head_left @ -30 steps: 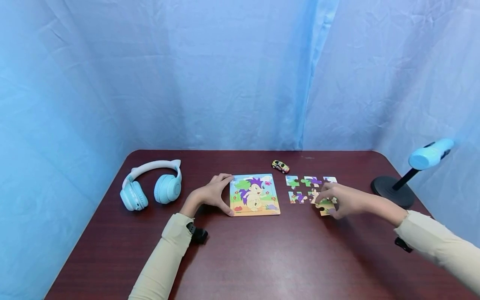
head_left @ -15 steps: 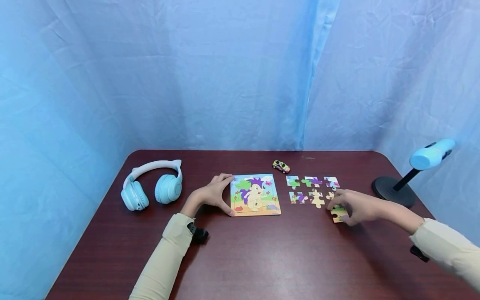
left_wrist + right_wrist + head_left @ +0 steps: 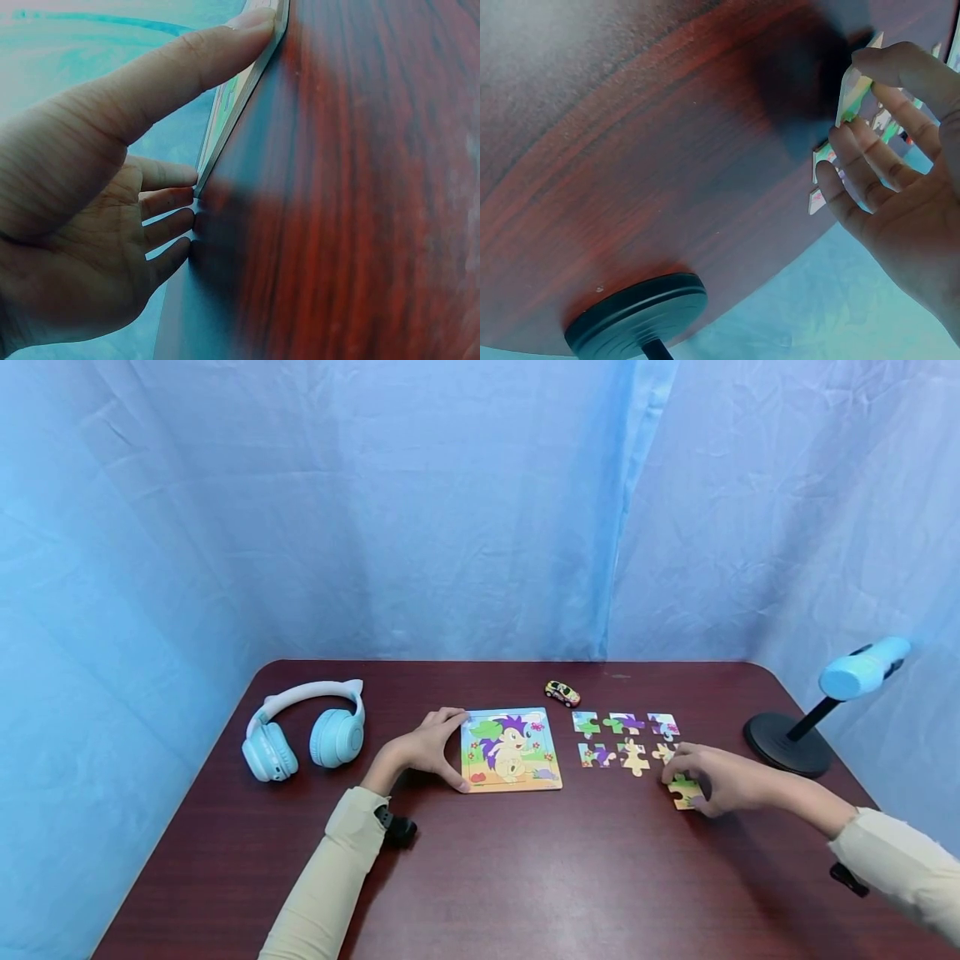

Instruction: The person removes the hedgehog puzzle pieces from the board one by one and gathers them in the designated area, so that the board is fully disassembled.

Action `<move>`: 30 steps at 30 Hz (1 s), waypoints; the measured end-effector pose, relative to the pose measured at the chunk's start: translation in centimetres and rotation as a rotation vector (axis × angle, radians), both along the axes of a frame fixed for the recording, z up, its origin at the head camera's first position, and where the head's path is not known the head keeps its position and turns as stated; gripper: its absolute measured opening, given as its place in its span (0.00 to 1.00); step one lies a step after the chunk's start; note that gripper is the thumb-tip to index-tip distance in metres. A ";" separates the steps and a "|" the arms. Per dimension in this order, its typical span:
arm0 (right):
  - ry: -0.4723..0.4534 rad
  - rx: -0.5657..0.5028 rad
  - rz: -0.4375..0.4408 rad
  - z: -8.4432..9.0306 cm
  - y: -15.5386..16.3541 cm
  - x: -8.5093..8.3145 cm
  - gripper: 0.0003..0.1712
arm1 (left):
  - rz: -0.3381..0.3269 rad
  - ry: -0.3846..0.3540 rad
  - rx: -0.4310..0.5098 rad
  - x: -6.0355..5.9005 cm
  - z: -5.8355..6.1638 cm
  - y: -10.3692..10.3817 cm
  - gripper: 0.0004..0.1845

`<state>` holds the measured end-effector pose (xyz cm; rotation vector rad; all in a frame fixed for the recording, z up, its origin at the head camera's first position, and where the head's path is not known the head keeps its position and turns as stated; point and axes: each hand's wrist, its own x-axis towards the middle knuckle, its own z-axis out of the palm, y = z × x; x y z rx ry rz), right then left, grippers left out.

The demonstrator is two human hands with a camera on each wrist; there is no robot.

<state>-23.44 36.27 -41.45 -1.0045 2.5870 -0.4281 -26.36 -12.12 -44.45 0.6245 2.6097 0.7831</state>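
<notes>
We held the puzzle board (image 3: 510,749) steady with our left hand (image 3: 420,750): the thumb lay along the board's near edge, seen close in the left wrist view (image 3: 202,60), while the other fingers (image 3: 169,202) were gently curled against its left side, so the board was gripped between thumb and fingers. The board lay flat on the table (image 3: 480,877), near its middle, showing a hedgehog picture.

Our right hand (image 3: 712,777) was well to the right of the board, pinching a loose puzzle piece (image 3: 684,791) between thumb and forefinger. In the right wrist view the piece (image 3: 853,90) stood tilted, one edge lifted off the wood, the thumb on one face and the remaining fingers (image 3: 870,161) loosely spread beside it. Whether its lower edge touched the table we could not tell.

Just beyond that hand lay the other loose pieces (image 3: 626,739), set in two short rows, face up and a little apart from one another. A small toy car (image 3: 561,693) stood behind them, near the board's far right corner. At the left of the table lay pale blue headphones (image 3: 303,731) with cat ears. At the right edge stood a round black stand (image 3: 783,745) with a slanted arm carrying a light blue cylinder (image 3: 862,668). Blue cloth (image 3: 450,510) hung behind the table.
</notes>
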 end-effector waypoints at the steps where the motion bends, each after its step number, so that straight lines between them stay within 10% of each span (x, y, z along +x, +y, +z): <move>1: 0.002 0.000 -0.006 -0.1 0.0 0.1 0.20 | 0.000 0.000 0.000 0.0 0.0 0.0 0.66; 30: 0.018 0.013 -0.067 -0.6 0.2 0.2 0.21 | -0.007 0.010 -0.007 0.0 0.0 0.0 0.66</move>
